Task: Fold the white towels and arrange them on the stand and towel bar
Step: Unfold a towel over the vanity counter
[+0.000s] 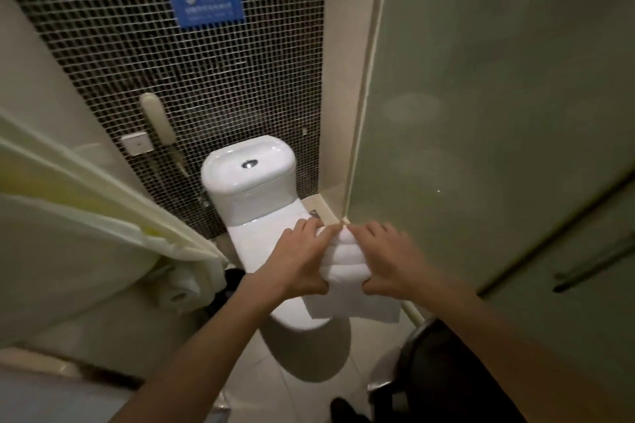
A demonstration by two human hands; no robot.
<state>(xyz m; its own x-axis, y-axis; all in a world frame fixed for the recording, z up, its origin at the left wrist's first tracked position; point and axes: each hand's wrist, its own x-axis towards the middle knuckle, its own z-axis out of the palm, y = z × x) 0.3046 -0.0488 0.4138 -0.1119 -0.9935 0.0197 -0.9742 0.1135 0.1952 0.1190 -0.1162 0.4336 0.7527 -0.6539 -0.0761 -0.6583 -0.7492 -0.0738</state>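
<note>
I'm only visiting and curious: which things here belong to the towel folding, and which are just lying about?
Part of the job: white towel, gripped by left hand and right hand, on the toilet lid.
Just lying about: cistern, blue sign, wall handset, toilet paper roll.

one printed item in view: a blue sign (204, 0), rectangular, fixed on the dark mosaic wall (113, 55) above the toilet cistern (249, 175). it carries white lettering in several lines: a short header line at the top, a small white pictogram at the left with a line beside it, and two more lines below. the characters look dense and blocky, but the script cannot be told for sure. all lines are too blurred to read. result: no text, brand or number is legible.
</note>
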